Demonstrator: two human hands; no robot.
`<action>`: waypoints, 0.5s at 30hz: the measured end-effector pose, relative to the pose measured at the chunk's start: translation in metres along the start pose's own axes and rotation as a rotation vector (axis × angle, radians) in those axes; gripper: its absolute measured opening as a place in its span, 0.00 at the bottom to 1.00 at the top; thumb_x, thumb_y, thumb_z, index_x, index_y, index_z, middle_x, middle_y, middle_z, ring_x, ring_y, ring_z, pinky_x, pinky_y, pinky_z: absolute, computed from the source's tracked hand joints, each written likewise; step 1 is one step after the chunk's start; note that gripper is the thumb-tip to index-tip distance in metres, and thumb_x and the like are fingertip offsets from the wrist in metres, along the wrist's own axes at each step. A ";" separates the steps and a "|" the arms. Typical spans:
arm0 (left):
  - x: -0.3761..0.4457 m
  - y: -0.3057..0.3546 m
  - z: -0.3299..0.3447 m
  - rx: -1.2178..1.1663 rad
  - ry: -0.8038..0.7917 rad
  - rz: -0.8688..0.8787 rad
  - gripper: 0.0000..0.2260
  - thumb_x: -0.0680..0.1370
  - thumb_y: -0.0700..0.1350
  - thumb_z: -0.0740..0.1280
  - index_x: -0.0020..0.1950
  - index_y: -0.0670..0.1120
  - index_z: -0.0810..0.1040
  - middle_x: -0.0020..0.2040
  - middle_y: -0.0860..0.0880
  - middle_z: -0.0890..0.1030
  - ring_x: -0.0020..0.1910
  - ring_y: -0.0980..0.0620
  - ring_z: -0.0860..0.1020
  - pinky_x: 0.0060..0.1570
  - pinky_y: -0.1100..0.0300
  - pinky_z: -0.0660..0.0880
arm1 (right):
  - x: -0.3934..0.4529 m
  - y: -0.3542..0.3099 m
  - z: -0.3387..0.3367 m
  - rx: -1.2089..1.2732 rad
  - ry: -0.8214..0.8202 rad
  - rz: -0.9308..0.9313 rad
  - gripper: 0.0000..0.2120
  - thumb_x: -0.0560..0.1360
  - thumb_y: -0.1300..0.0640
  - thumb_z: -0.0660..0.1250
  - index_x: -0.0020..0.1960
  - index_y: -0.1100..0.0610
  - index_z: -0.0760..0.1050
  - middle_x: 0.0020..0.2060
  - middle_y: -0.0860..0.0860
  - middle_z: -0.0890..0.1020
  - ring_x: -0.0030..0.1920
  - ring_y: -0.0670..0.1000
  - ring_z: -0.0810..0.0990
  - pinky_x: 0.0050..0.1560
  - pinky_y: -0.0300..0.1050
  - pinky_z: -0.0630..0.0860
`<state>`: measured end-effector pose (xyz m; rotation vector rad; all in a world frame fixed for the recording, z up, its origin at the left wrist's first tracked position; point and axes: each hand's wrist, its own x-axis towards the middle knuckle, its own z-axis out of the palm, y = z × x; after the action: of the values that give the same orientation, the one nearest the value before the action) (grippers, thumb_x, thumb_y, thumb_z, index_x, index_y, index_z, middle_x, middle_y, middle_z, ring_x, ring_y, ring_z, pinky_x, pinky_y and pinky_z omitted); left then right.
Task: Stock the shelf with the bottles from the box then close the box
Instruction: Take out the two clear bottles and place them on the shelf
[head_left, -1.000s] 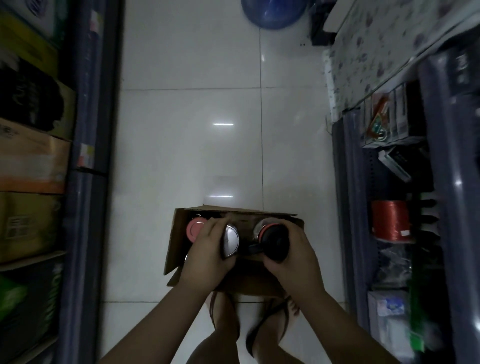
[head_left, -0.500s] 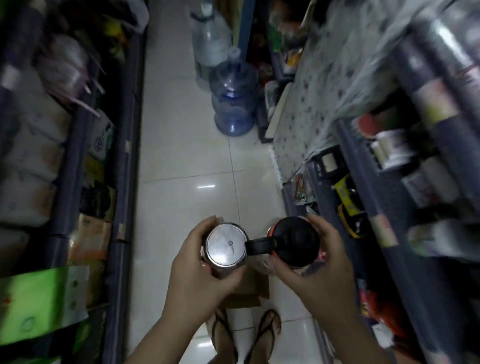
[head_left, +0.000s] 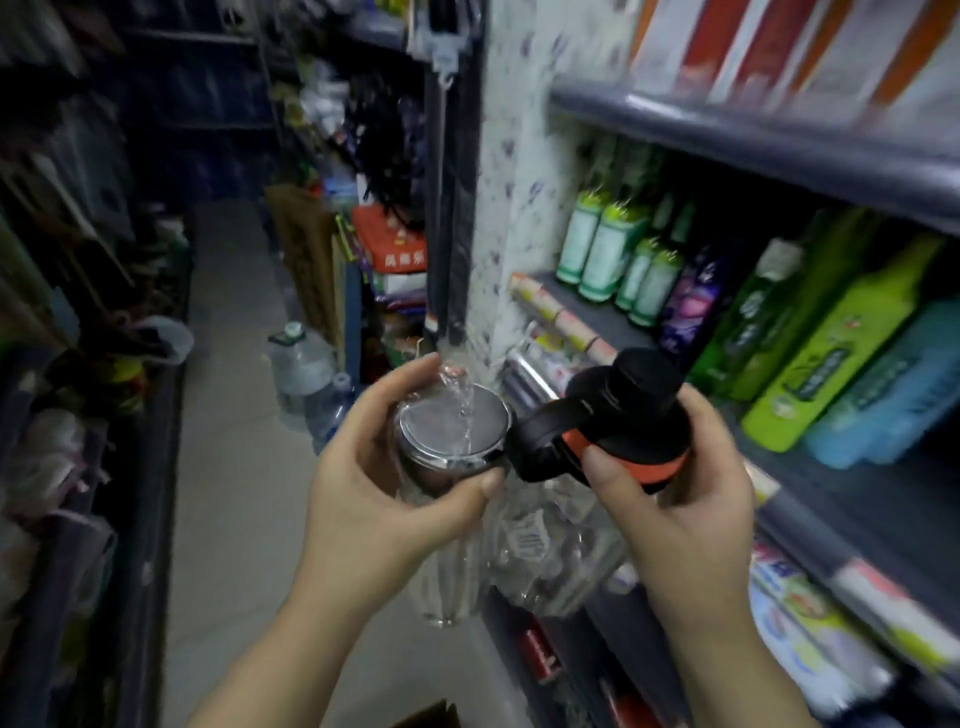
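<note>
Both hands, left (head_left: 384, 483) and right (head_left: 670, 499), still grip bottles, now raised beside the shelf (head_left: 841, 488)

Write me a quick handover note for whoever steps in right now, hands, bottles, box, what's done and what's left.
Left hand: grips the steel-lidded bottle, which is wrapped in clear plastic.
Right hand: grips the bottle with the black and orange lid, also in clear wrap.
Both bottles are held up in the aisle, next to the shelf of green bottles on the right; neither is on a shelf yet.
The cardboard box shows only as a corner at the bottom edge, so its contents and flaps cannot be seen.
Left to do: shelve these two, check the box for more, then close it.
</note>
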<state>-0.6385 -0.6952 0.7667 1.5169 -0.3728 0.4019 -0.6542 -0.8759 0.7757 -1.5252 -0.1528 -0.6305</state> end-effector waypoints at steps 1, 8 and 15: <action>0.007 0.012 0.005 -0.024 -0.015 0.032 0.30 0.60 0.46 0.77 0.61 0.51 0.76 0.56 0.60 0.81 0.58 0.63 0.78 0.53 0.72 0.73 | 0.006 -0.012 -0.004 -0.002 0.006 -0.036 0.27 0.60 0.47 0.77 0.57 0.46 0.76 0.53 0.44 0.83 0.55 0.43 0.80 0.54 0.34 0.74; 0.060 0.094 0.044 -0.140 -0.107 0.173 0.27 0.64 0.45 0.78 0.62 0.49 0.78 0.55 0.55 0.83 0.54 0.58 0.82 0.50 0.66 0.77 | 0.043 -0.102 -0.036 -0.094 0.096 -0.237 0.27 0.61 0.48 0.76 0.58 0.52 0.77 0.51 0.47 0.84 0.53 0.46 0.82 0.52 0.44 0.79; 0.109 0.158 0.089 -0.320 -0.208 0.292 0.21 0.63 0.53 0.75 0.56 0.58 0.79 0.58 0.50 0.83 0.58 0.50 0.81 0.59 0.44 0.76 | 0.062 -0.176 -0.062 -0.255 0.301 -0.428 0.25 0.62 0.45 0.74 0.55 0.55 0.76 0.48 0.49 0.83 0.48 0.45 0.82 0.47 0.40 0.76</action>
<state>-0.6168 -0.7796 0.9591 1.1950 -0.7908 0.3914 -0.7038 -0.9397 0.9550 -1.6318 -0.1744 -1.2514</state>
